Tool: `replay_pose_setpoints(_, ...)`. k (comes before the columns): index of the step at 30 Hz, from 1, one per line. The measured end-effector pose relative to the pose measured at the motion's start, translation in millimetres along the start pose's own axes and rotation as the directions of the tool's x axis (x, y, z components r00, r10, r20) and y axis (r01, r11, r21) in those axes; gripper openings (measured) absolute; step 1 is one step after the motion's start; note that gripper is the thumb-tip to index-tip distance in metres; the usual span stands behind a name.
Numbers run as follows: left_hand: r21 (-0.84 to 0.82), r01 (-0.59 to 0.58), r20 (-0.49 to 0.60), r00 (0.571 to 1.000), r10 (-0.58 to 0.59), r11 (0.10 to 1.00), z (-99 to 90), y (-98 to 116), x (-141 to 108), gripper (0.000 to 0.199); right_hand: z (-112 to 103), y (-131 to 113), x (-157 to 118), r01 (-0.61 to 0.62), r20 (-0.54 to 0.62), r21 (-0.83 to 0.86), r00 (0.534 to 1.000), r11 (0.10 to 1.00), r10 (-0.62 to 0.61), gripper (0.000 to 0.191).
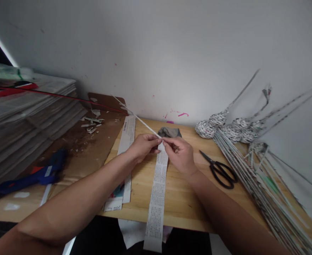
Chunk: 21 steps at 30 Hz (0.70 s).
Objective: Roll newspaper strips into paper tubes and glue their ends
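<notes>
A long newspaper strip (158, 187) hangs toward me over the table's front edge, its upper end rolled into a thin paper tube that slants up and left. My left hand (146, 147) pinches the rolled part between thumb and fingers. Close beside it, my right hand (179, 152) pinches the strip where flat paper turns into the tube. Behind the hands lies a crumpled grey cloth (170, 132), partly covered by them. More flat newspaper strips (126, 141) lie left of my left hand, partly under the forearm.
Black-handled scissors (219, 170) lie right of my right hand. Beyond them are a bundle of rolled paper tubes (241, 173) and several woven paper balls (205, 129). At left stand stacked newspapers (34, 106), a blue glue gun (39, 175) and paper scraps (92, 124). A wall (156, 53) rises behind the table.
</notes>
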<state>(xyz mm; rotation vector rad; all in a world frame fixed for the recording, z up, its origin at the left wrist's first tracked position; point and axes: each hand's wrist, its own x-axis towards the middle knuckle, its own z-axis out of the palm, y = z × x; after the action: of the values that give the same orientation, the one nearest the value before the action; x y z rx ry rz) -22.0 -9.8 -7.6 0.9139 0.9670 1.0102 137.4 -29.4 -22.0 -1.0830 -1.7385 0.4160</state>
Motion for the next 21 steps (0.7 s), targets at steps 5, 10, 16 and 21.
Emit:
replay_pose_setpoints(5, 0.0, 0.018, 0.01, 1.0, -0.018, 1.0, -3.9, 1.5, 1.1, 0.016, -3.9, -2.5, 2.4, 0.129, 0.043, -0.095, 0.991, 0.987, -0.125, 0.022)
replay_pose_setpoints(10, 0.003, 0.022, 0.033, 0.999, -0.022, 1.0, -7.2, 1.7, 2.6, 0.014, -5.1, -1.1, 3.0, 0.192, 0.092, -0.106, 0.979, 0.976, -0.183, 0.025)
replay_pose_setpoints(16, 0.004, 0.062, 0.013, 0.998, -0.062, 0.998, -6.4, 4.3, 2.7, 0.015, -6.5, 0.8, 2.0, 0.217, 0.159, -0.129, 0.968, 0.968, -0.196, 0.029)
replay_pose_setpoints(21, -0.014, 0.09, -0.013, 0.996, -0.09, 0.996, -5.6, 8.5, 1.9, 0.016, -8.8, 1.2, 3.4, 0.283, 0.236, -0.204, 0.943, 0.937, -0.233, 0.037)
